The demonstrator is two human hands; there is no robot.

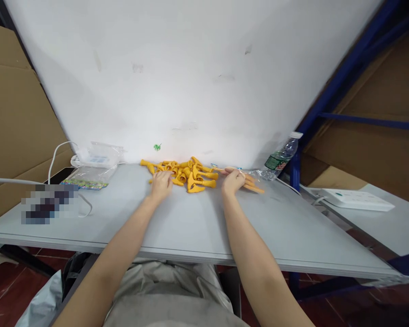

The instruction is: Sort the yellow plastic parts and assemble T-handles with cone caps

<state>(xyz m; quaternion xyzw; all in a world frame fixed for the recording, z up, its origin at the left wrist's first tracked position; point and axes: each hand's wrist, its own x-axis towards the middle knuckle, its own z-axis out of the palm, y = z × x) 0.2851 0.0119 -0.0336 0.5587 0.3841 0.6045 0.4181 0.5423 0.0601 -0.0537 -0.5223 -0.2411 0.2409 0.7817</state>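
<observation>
A pile of yellow plastic pieces shaped like toy hammers (202, 182) lies on the table against the white back panel. At its left front edge, my left hand (162, 184) has its fingers curled over one yellow piece, whose ends show on both sides of the hand. To the right of the pile, my right hand (233, 180) is closed around several flat orange strips (254, 187). They stick out past the hand on both sides, slightly blurred; their exact kind is unclear. The fingertips of both hands are partly hidden.
A plastic bottle (282, 156) leans at the right by crumpled clear film. Clear plastic bags (97, 168) and white cables lie at the left near a dark phone-like slab (62, 175). A white power strip (357, 200) rests on the right-hand surface. Cardboard (17, 113) stands at the left.
</observation>
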